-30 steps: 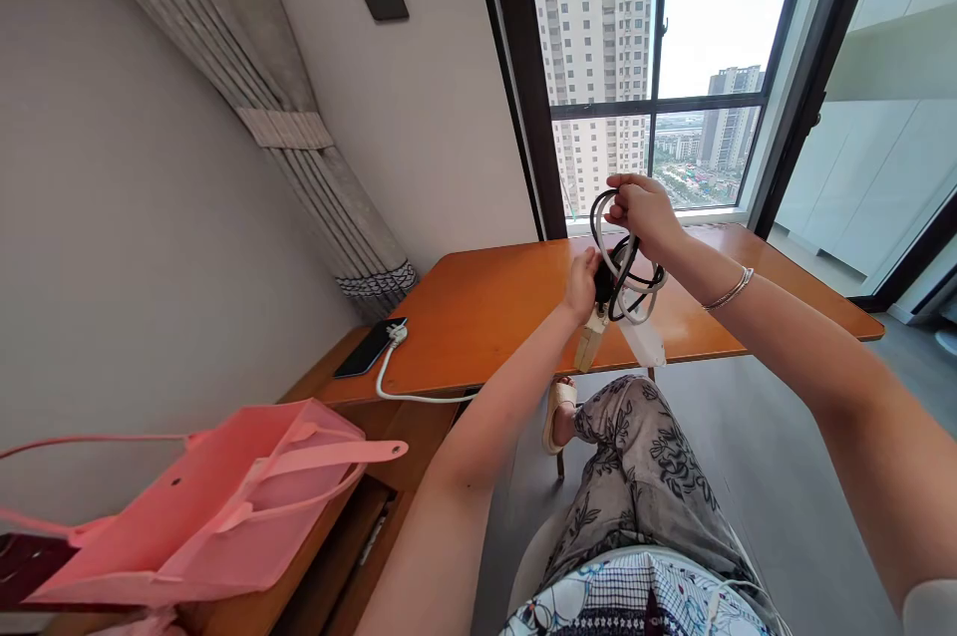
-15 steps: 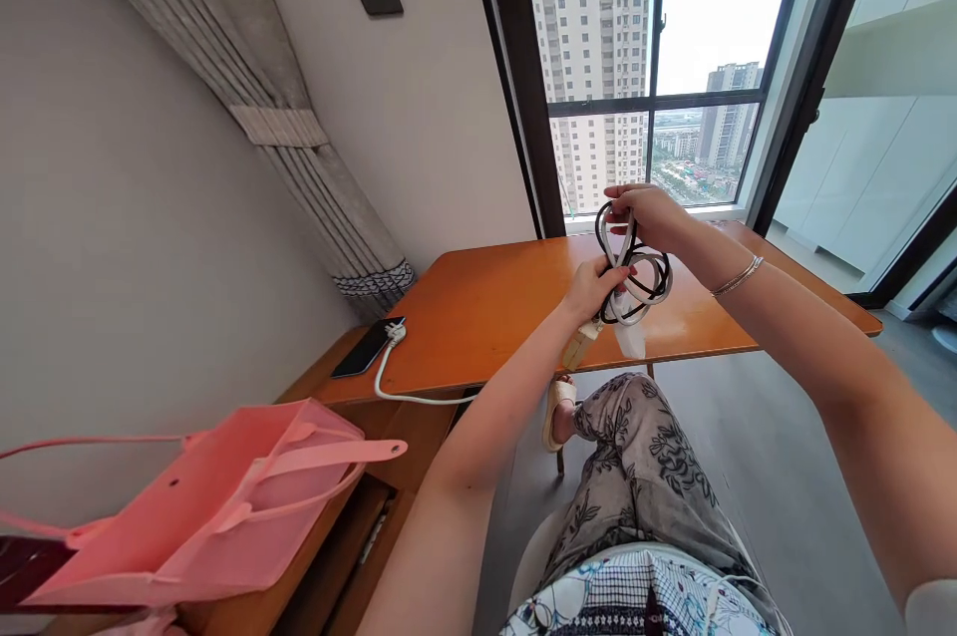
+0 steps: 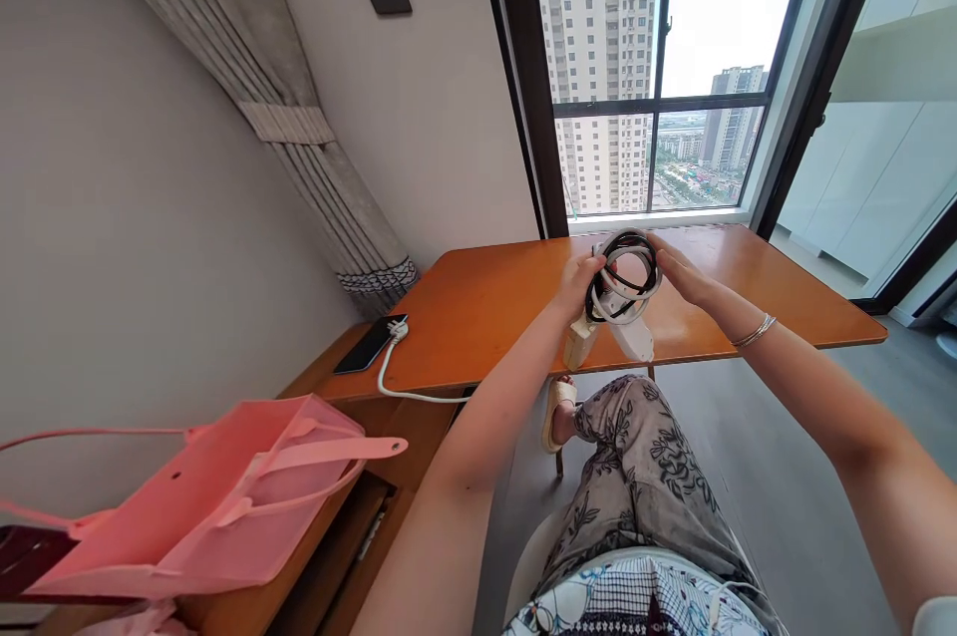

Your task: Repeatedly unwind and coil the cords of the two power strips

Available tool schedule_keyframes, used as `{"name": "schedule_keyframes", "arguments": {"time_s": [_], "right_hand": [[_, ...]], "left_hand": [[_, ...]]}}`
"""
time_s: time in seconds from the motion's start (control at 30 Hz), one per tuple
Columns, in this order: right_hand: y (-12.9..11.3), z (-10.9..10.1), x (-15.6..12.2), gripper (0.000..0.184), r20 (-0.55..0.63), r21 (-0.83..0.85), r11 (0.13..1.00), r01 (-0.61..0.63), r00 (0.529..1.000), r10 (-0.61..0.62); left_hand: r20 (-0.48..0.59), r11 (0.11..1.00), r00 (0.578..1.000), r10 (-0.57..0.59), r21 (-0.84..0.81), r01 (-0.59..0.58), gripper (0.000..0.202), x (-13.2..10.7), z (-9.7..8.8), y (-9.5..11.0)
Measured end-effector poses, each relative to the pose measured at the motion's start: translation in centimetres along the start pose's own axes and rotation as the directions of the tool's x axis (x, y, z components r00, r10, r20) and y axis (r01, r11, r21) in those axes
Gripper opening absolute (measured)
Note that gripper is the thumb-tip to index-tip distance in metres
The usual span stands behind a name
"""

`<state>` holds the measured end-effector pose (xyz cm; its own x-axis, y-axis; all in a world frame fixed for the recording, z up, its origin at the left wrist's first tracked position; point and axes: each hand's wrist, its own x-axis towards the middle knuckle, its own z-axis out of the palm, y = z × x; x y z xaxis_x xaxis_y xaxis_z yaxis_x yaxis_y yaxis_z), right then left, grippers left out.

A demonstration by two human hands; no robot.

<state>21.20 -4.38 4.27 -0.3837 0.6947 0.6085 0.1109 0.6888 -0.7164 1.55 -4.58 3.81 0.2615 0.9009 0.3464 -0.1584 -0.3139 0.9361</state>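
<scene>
A bundle of coiled charging cables [image 3: 626, 275], one black and one white, is held up over the front part of the table. My left hand [image 3: 577, 283] grips its left side, thumb across the loops. Against the right side of the loops lies my right hand [image 3: 679, 271], fingers fairly straight and close together; the fingertips are partly hidden behind the coil. Below the coil hang a cream charger plug [image 3: 579, 342] and a white charger plug [image 3: 634, 339], near the table's front edge.
The orange-brown wooden table [image 3: 493, 307] stands under the window. A black phone [image 3: 368, 347] with a white cable [image 3: 395, 357] lies at its left end. A pink tote bag [image 3: 224, 506] sits on the wooden cabinet at the lower left, beside an open drawer [image 3: 351, 546].
My right hand has come down from above the coil to its right side. The loops now sit rounder and more gathered, and the plugs hang in plainer view.
</scene>
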Motion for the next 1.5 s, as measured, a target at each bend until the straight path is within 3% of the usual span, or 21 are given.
{"name": "schedule_keyframes", "arguments": {"time_s": [0.1, 0.2, 0.33, 0.5, 0.67, 0.87, 1.07, 1.23, 1.33, 1.43, 1.5], "right_hand": [[0.0, 0.3, -0.6, 0.073, 0.007, 0.016, 0.999, -0.039, 0.999, 0.039], [0.1, 0.6, -0.7, 0.061, -0.086, -0.02, 0.996, -0.087, 0.993, 0.085], [0.2, 0.6, -0.8, 0.044, -0.247, -0.133, 0.982, -0.134, 0.964, 0.098], [-0.2, 0.5, -1.4, 0.033, -0.32, -0.222, 0.957, -0.187, 0.941, 0.11], [-0.2, 0.7, -2.1, 0.047, -0.338, -0.24, 0.937, -0.253, 0.927, 0.163], [0.3, 1.2, -1.9, 0.064, -0.341, 0.03, 0.965, -0.261, 0.905, 0.255], [0.4, 1.6, -1.4, 0.061, -0.383, 0.142, 0.954, -0.262, 0.874, 0.297], [1.0, 1.7, -0.8, 0.055, -0.511, 0.101, 0.965, -0.244, 0.819, 0.26], [1.3, 1.3, 0.0, 0.053, -0.561, 0.059, 0.962, -0.267, 0.788, 0.254], [1.3, 0.8, 0.7, 0.049, -0.577, 0.036, 0.952, -0.304, 0.771, 0.268], [1.2, 0.7, 0.9, 0.046, -0.584, 0.012, 0.944, -0.33, 0.764, 0.274]], "left_hand": [[-0.024, 1.0, 1.0, 0.013, -0.004, -0.013, 0.038, 0.3, -0.3, -0.1], [-0.008, 1.0, 1.0, 0.007, 0.002, -0.007, 0.044, 0.5, -0.4, -0.3], [0.093, 0.998, 0.995, -0.027, 0.05, 0.023, 0.052, 0.6, -0.4, -0.6], [0.119, 0.983, 0.99, -0.071, 0.179, 0.049, 0.05, 0.8, -0.6, -1.3], [0.131, 0.961, 0.991, -0.027, 0.276, -0.01, 0.045, 1.0, -0.9, -1.9], [0.1, 0.935, 0.992, 0.08, 0.338, -0.109, 0.035, 0.8, -0.7, -2.1], [0.105, 0.902, 0.985, 0.136, 0.399, -0.168, 0.03, 0.7, -0.5, -1.8], [0.138, 0.874, 0.984, 0.109, 0.459, -0.161, 0.032, 1.3, -0.2, -2.2], [0.058, 0.855, 0.993, 0.106, 0.505, -0.121, 0.034, 1.6, 0.2, -2.0], [-0.027, 0.757, 0.955, 0.294, 0.617, -0.216, 0.038, 1.5, 0.9, -0.5], [0.067, 0.608, 0.913, 0.402, 0.726, -0.322, 0.029, 1.2, 1.5, 0.9]]}}
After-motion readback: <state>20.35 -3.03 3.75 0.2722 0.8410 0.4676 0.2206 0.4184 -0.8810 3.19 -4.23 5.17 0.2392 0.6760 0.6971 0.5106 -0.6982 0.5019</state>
